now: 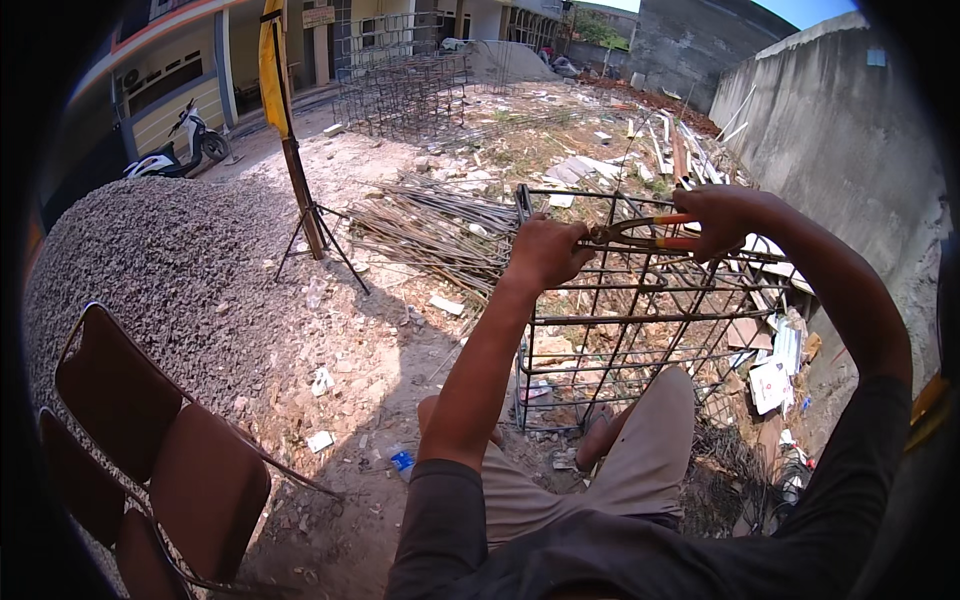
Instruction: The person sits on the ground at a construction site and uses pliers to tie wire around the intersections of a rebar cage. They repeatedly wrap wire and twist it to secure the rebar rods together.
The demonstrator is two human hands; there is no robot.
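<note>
In front of my knees stands a rebar cage (622,320) of dark bars crossed into a grid. My right hand (722,220) grips a pair of pincers (640,236) by their orange handles, which are spread somewhat apart. The jaws point left and meet the cage's upper bars beside my left hand. My left hand (548,254) is closed at the near upper corner of the cage, its fingertips close to the jaws. What it pinches is hidden by the fingers.
A gravel heap (170,250) and brown chairs (205,480) lie to the left. Beyond them stand a tripod (318,235) with a yellow cloth and a motor scooter (180,145). Loose rebar rods (430,225) lie ahead; a concrete wall (840,120) and debris (775,370) border the right.
</note>
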